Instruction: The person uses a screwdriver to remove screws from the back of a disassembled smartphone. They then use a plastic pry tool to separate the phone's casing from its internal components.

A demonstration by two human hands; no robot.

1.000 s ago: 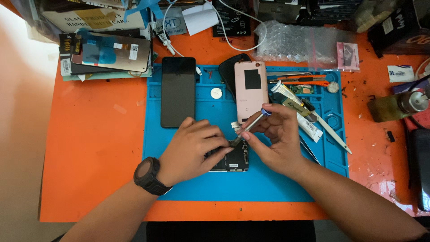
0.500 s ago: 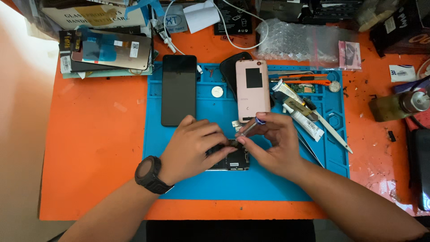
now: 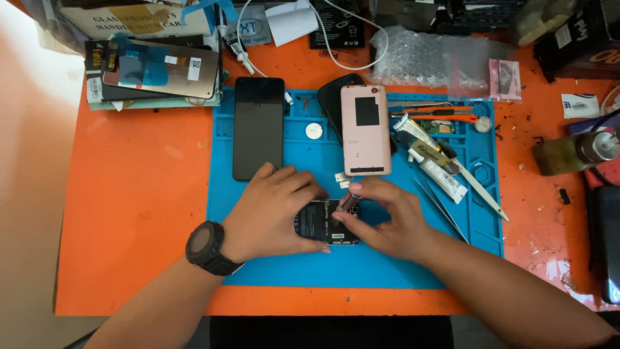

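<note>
While my left hand [image 3: 274,210] is pinning the opened phone [image 3: 326,222] flat, my right hand [image 3: 387,216] is pinching a small screwdriver [image 3: 349,200] onto it.

I am working mid-mat [image 3: 361,268], the phone lying crosswise between both hands, its long axis left-right, both touching it. The pink back cover [image 3: 365,129] is lying just beyond; tweezers [image 3: 442,207] are crowding the right, bare mat is staying open toward me.

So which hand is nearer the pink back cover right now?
Right. The right hand sits just below the pink back cover, holding a small tool near its lower edge. The left hand is lower and further left, steadying the opened phone.
</note>
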